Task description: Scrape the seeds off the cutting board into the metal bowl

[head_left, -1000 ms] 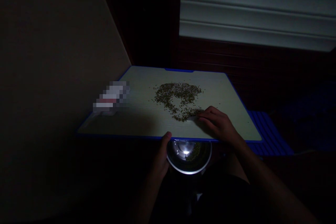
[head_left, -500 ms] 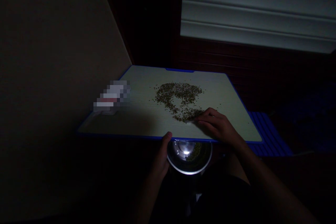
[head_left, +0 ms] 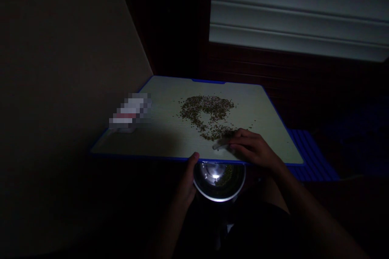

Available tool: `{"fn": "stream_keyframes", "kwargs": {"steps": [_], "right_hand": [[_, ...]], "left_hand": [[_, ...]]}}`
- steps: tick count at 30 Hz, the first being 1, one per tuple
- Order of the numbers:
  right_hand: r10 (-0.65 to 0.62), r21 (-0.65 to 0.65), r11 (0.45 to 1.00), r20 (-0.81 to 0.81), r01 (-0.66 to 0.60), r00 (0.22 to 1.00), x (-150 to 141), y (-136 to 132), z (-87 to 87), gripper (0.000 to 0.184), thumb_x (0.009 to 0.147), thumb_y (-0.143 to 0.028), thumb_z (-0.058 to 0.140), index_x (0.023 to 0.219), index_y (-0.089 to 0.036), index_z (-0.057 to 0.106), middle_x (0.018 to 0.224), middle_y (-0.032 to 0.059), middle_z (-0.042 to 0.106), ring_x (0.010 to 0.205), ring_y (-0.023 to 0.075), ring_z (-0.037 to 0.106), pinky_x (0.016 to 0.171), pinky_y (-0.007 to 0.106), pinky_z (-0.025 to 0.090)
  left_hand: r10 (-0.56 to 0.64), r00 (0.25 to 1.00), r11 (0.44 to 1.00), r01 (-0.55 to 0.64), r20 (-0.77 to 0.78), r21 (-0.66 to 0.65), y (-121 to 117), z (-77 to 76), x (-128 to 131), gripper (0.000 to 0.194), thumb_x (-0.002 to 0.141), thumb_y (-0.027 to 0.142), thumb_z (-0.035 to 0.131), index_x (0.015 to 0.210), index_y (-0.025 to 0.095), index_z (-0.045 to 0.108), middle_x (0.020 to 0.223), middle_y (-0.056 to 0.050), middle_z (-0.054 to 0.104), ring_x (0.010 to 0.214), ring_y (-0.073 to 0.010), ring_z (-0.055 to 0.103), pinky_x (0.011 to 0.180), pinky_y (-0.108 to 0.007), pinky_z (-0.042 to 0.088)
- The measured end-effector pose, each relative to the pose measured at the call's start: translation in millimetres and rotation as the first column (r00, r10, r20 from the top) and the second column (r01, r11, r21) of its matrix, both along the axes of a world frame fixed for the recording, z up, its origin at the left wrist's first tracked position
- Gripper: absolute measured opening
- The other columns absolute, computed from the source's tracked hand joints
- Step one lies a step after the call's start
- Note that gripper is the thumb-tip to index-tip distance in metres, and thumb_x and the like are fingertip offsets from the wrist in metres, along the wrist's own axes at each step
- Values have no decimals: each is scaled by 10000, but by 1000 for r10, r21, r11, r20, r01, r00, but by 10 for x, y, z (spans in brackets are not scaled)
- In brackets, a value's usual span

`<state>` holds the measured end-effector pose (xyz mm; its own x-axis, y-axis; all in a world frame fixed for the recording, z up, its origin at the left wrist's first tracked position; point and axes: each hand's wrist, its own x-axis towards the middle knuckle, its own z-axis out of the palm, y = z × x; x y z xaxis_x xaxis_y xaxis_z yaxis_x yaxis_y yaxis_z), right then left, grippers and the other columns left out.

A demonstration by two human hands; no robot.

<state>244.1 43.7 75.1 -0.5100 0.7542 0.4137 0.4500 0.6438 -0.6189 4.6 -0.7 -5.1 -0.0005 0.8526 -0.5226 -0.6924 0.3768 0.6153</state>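
Note:
Small greenish-brown seeds or beans (head_left: 200,107) lie scattered in a loose ring on a pale folding table (head_left: 170,89) with a blue rim. My right hand (head_left: 253,147) is closed around a small, thin, whitish strip (head_left: 221,144), whose tip touches the tabletop just in front of the nearest seeds. Below the table's front edge, my left hand (head_left: 189,182) grips the left side of a shiny metal bowl (head_left: 219,199); its thumb rests at the blue rim. Some greenish seeds show inside the bowl on its right side. The left fingers are mostly hidden.
A pixelated white and red item (head_left: 130,113) stands at the table's left edge. A plain wall (head_left: 75,48) rises on the left. Blue striped fabric (head_left: 310,153) lies beyond the right edge. The room is very dark.
My right hand has drawn the whitish strip a little toward the table's front edge, away from the seeds. The left hand and bowl stay where they were.

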Motion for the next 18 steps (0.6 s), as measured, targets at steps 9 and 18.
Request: {"fn": "stream_keyframes", "kwargs": {"steps": [9, 18], "right_hand": [[29, -78, 997, 64, -24, 998, -25, -16, 79, 266, 1045, -343, 607, 1238, -268, 773, 1013, 54, 777, 903, 187, 720, 797, 342, 573], [95, -102, 990, 20, -92, 995, -7, 0, 58, 241, 1027, -314, 641, 1229, -300, 773, 1133, 30, 815, 1001, 178, 757, 884, 346, 600]], "left_hand": [[-37, 999, 999, 38, 15, -18, -1, 17, -4, 454, 921, 427, 748, 1243, 108, 740, 1254, -154, 786, 1225, -314, 721, 1154, -426, 497], [-73, 997, 996, 73, 6, -45, -19, 51, -12, 512, 923, 454, 737, 1263, 71, 729, 1182, -176, 805, 1173, -317, 746, 1117, -415, 520]]}}
